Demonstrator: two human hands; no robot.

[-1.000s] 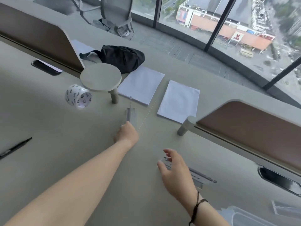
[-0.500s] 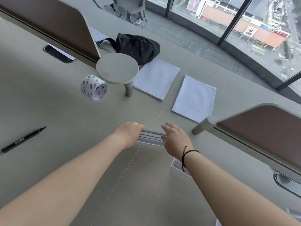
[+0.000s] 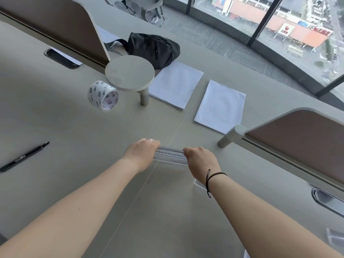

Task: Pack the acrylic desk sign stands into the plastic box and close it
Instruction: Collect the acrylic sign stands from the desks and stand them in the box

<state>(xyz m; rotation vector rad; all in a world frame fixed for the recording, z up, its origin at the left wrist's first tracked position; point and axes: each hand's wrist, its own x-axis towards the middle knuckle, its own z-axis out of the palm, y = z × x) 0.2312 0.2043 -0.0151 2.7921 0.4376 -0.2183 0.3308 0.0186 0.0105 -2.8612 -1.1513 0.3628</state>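
Observation:
A clear acrylic sign stand (image 3: 170,155) is held between both hands just above the grey desk, near its centre seam. My left hand (image 3: 142,152) grips its left end, and a ring shows on one finger. My right hand (image 3: 201,161), with a dark cord bracelet on the wrist, grips its right end. Another clear acrylic piece (image 3: 200,184) lies flat on the desk under my right wrist, mostly hidden. A corner of something clear, perhaps the plastic box (image 3: 335,237), shows at the lower right edge.
A roll of printed tape (image 3: 103,95) lies left of a small round stand (image 3: 129,72). Two white paper stacks (image 3: 176,83) (image 3: 220,106) lie beyond the hands. A black bag (image 3: 153,49) sits at the back, a black pen (image 3: 24,157) at left. Brown desk dividers (image 3: 297,142) stand right and upper left.
My left hand brought the acrylic stand from farther out toward me, and my right hand rose from the flat piece to take its other end. Both hands now hold it.

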